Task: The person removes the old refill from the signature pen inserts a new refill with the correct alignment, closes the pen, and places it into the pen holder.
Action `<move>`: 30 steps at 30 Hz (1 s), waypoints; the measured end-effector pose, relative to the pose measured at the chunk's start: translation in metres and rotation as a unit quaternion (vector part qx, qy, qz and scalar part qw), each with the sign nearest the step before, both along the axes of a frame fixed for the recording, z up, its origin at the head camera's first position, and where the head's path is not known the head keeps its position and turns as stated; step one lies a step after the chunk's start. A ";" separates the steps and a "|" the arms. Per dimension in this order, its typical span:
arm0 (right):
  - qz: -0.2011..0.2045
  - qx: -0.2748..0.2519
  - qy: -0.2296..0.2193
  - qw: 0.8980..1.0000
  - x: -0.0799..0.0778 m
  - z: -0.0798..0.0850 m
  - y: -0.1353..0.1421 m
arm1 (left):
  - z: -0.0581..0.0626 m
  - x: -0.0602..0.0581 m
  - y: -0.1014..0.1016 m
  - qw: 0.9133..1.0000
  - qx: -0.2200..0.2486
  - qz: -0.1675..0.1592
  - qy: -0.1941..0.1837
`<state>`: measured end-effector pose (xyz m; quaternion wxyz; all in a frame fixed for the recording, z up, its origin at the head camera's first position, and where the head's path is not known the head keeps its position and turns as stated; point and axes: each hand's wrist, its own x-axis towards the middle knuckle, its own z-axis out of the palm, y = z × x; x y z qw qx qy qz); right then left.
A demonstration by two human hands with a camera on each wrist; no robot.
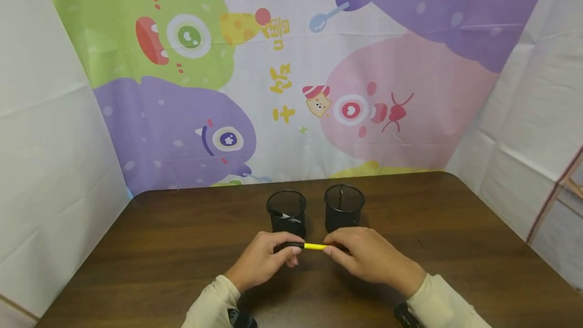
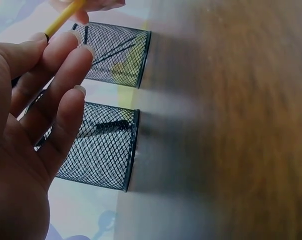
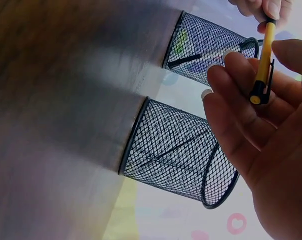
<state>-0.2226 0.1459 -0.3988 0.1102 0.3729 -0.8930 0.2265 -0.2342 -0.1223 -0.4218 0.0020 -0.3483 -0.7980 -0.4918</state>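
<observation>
A yellow and black pen (image 1: 314,246) is held level between both hands over the table. My left hand (image 1: 268,258) pinches its black part between thumb and fingers. My right hand (image 1: 366,253) pinches the yellow barrel; in the right wrist view, the black clip (image 3: 270,82) and black end cap (image 3: 258,97) lie over the curled fingers. Just beyond the hands stand two black mesh pen cups. The left cup (image 1: 282,224) contains a black and white marker (image 1: 284,216), leaning. Thin dark sticks show through the mesh of the right cup (image 3: 166,150).
The cups stand upright side by side on a dark brown wooden table (image 1: 182,247). A cartoon-printed cloth (image 1: 291,156) hangs behind the table's far edge. White cloth sheets (image 1: 59,140) hang at both sides.
</observation>
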 end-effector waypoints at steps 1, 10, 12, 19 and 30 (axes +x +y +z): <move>0.002 0.000 0.001 1.000 0.000 0.000 0.000 | 0.000 0.000 0.000 1.000 0.001 0.000 0.000; 0.016 0.009 0.000 1.000 -0.001 0.000 0.001 | 0.017 0.013 0.006 1.000 0.004 -0.009 -0.010; 0.014 0.010 -0.001 1.000 -0.001 0.000 0.001 | 0.020 0.015 0.006 1.000 0.003 -0.012 -0.013; 0.010 0.015 0.000 1.000 0.000 0.000 0.001 | 0.000 0.001 0.004 1.000 -0.010 -0.011 -0.024; 0.006 0.014 -0.021 1.000 0.000 0.000 0.001 | -0.005 -0.001 0.003 1.000 -0.006 -0.019 -0.024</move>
